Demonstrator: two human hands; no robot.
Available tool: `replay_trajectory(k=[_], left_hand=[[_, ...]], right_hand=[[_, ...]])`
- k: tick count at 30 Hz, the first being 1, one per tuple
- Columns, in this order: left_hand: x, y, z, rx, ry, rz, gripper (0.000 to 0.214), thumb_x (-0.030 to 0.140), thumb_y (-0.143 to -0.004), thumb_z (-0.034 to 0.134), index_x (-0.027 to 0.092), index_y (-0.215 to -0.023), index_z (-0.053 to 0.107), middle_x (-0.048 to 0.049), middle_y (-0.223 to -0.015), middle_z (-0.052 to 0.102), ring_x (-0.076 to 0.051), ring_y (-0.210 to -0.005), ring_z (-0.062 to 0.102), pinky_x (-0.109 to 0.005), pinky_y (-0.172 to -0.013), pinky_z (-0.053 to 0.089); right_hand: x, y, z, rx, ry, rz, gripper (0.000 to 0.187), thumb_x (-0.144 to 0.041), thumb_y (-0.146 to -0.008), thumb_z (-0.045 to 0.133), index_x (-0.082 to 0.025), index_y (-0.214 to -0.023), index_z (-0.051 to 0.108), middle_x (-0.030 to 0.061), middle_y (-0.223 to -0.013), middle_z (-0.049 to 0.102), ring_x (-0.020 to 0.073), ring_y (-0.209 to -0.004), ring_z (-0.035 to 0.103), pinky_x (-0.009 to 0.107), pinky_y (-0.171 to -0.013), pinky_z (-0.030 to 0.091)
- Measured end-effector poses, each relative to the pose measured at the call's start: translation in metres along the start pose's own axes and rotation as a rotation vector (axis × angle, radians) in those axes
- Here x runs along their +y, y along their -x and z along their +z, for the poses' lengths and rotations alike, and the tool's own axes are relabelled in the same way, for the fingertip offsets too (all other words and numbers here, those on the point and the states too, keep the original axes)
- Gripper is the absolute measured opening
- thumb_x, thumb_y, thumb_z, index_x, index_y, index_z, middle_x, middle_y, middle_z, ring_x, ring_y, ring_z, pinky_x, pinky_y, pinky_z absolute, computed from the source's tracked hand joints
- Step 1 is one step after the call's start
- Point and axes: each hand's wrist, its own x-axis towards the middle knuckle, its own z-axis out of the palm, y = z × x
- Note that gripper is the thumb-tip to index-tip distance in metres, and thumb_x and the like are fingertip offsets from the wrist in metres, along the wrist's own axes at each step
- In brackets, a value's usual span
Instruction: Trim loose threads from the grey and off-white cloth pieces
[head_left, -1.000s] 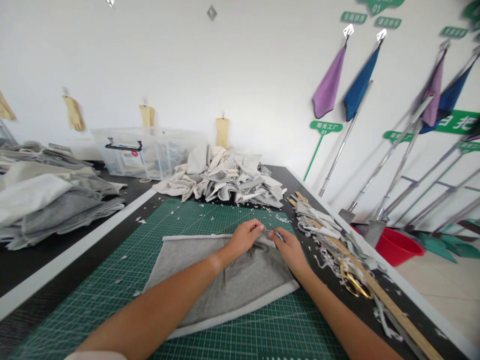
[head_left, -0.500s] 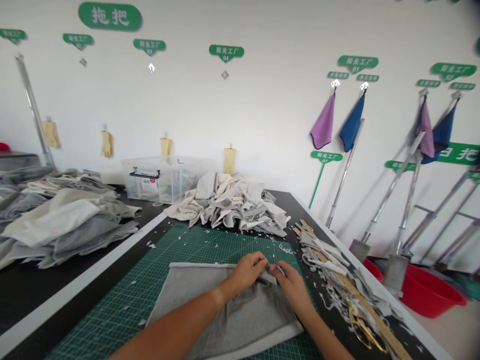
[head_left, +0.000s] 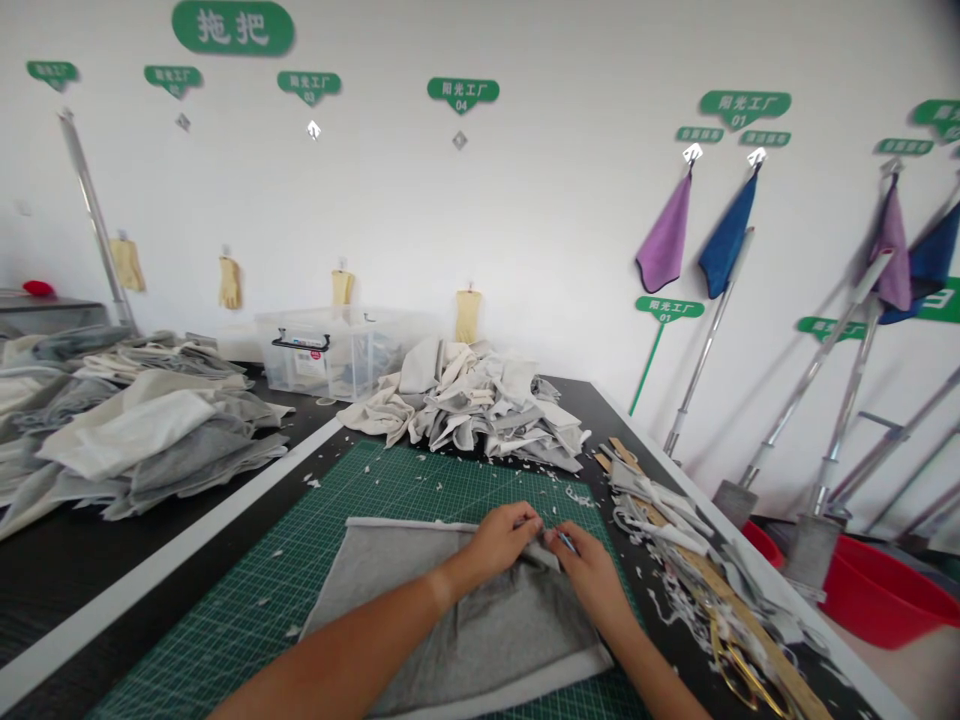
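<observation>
A grey cloth (head_left: pixel 517 630) with pale edges lies on the green gridded cutting mat (head_left: pixel 330 510), its upper edge lifted and bunched between my hands. My left hand (head_left: pixel 504 535) pinches that edge, fingers closed. Just to its right, my right hand (head_left: pixel 589 568) is closed around a slim blue, metallic-looking tool (head_left: pixel 568 543). Most of the tool is hidden by the fingers, so I cannot make out its kind. My fingertips almost meet at the cloth's edge.
A heap of grey and white cloths (head_left: pixel 480 400) sits behind the mat, and more are stacked (head_left: pixel 150 440) at left. A clear plastic box (head_left: pixel 330 360) stands at the back. On the right lie scraps (head_left: pixel 660 510), a wooden strip (head_left: pixel 750 625) and gold-handled scissors (head_left: pixel 739 670).
The view has turned slightly left, so the scene sits a little further right. My hands stay at the same edge of the cloth, with barely any movement.
</observation>
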Motion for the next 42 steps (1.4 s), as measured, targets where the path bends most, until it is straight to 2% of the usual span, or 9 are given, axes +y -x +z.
replay_trajectory(k=[16,28,42], left_hand=[[0.001,0.005,-0.005,0.023,-0.074,0.005,0.026,0.034,-0.095,0.052,0.017,-0.094,0.072,-0.0025,-0.091,0.073,-0.016,-0.085,0.064,-0.022,-0.075,0.042],[-0.004,0.005,-0.005,0.018,-0.085,0.008,0.027,0.034,-0.095,0.052,0.017,-0.097,0.073,-0.0026,-0.093,0.074,-0.015,-0.087,0.064,-0.022,-0.074,0.043],[0.002,0.006,-0.007,-0.010,-0.104,-0.003,0.029,0.036,-0.096,0.049,0.017,-0.098,0.071,-0.0037,-0.096,0.073,-0.017,-0.089,0.064,-0.024,-0.080,0.045]], right_hand=[[-0.012,0.003,-0.001,-0.050,0.022,-0.009,0.037,-0.053,-0.094,0.049,-0.022,-0.081,0.065,0.0007,-0.073,0.064,0.0194,-0.071,0.056,0.026,-0.064,0.037],[-0.006,0.001,0.001,-0.074,0.023,0.016,0.037,-0.054,-0.094,0.050,-0.021,-0.082,0.064,0.0004,-0.072,0.061,0.0188,-0.070,0.055,0.026,-0.064,0.038],[-0.004,0.000,0.000,-0.065,0.019,0.060,0.036,-0.052,-0.093,0.051,-0.021,-0.080,0.063,-0.0006,-0.068,0.059,0.0176,-0.066,0.054,0.026,-0.062,0.037]])
